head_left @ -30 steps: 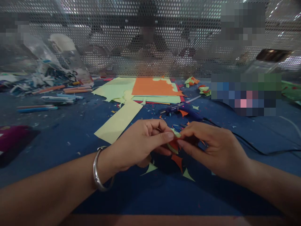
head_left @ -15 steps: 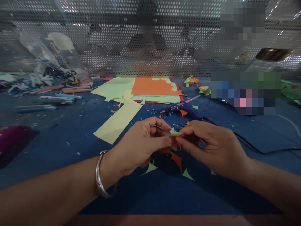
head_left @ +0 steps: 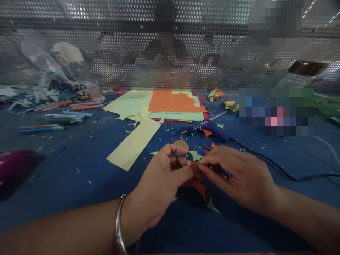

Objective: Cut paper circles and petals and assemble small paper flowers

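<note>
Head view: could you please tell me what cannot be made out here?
Paper piece: head view; fingers of the left hand and right hand pinching it hide its shape.
Glue gun cord: head view, cut off by the right edge.
Pixelated patch: head view, hides whatever lies there on the table.
Behind the mesh: head view, too blurred to tell.

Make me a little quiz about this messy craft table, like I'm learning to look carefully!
1. True or false: the left hand and the right hand both pinch the small paper piece.
2. Which wrist wears the silver bangle? A: left. B: right.
3. Fill in: the big sheet on top of the paper stack is coloured ___.
Key: 1 true; 2 A; 3 orange.
</note>
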### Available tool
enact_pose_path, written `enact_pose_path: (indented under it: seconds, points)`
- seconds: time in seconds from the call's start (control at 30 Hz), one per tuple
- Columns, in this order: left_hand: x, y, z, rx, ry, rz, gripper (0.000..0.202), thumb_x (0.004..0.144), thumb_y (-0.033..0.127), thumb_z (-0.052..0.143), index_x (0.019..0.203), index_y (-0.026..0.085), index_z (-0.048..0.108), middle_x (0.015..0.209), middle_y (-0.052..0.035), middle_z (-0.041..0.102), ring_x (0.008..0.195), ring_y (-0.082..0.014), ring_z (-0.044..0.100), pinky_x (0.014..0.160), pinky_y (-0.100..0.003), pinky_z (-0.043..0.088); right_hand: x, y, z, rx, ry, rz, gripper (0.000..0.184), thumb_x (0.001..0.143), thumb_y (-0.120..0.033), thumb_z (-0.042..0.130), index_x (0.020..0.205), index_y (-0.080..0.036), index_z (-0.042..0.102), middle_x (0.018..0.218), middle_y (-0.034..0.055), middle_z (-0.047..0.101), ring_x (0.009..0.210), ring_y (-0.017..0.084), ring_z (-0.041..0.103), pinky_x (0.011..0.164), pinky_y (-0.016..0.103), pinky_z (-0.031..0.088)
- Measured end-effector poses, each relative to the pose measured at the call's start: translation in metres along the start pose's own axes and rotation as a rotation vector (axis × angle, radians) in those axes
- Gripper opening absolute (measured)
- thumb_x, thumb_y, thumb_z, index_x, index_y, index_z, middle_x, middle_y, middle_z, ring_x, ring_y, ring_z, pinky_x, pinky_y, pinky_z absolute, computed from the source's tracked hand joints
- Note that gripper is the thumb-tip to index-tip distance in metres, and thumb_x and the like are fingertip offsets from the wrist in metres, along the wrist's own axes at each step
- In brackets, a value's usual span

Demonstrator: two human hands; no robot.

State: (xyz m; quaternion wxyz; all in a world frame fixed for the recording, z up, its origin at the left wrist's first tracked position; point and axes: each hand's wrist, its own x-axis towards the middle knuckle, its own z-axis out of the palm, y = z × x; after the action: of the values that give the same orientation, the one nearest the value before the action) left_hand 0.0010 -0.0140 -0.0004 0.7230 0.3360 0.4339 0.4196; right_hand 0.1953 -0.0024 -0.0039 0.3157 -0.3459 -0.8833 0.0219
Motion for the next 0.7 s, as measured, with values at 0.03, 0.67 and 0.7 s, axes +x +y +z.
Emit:
enact_pose_path:
  seconds: [0.03,0.67,0.7]
  points:
    - [0.001,0.0,0.0,0.002,0.004,0.007,0.037,0.08,0.008,0.076,0.101,0.021,0.048,0.078,0.0047,0.062,0.072,-0.0113,0.067,0.07,-0.024,0.059,0.0,0.001,0.001,0.0,0.006,-0.005,0.01,0.099,-0.018,0.059,0.091,-0.021,0.065,0.079,-0.0014,0.069,0.069,0.012,0.066,0.063,0.024,0.048]
    - [0.009,0.015,-0.014,0.46,-0.16,0.332,0.009,0.091,0.025,0.069,0.099,0.023,0.064,0.083,0.0019,0.062,0.075,-0.0114,0.058,0.068,-0.022,0.047,0.013,0.003,-0.008,0.236,-0.021,0.219,0.017,0.097,-0.015,0.057,0.083,-0.021,0.064,0.07,-0.0015,0.062,0.061,0.012,0.057,0.059,0.024,0.047]
    - [0.006,0.018,-0.014,0.532,-0.181,0.378,0.005,0.093,0.024,0.066,0.098,0.024,0.067,0.084,0.0013,0.063,0.076,-0.0116,0.059,0.07,-0.022,0.047,0.014,0.004,-0.009,0.243,-0.029,0.227,0.017,0.097,-0.016,0.057,0.082,-0.021,0.064,0.069,-0.002,0.061,0.06,0.011,0.056,0.057,0.024,0.045]
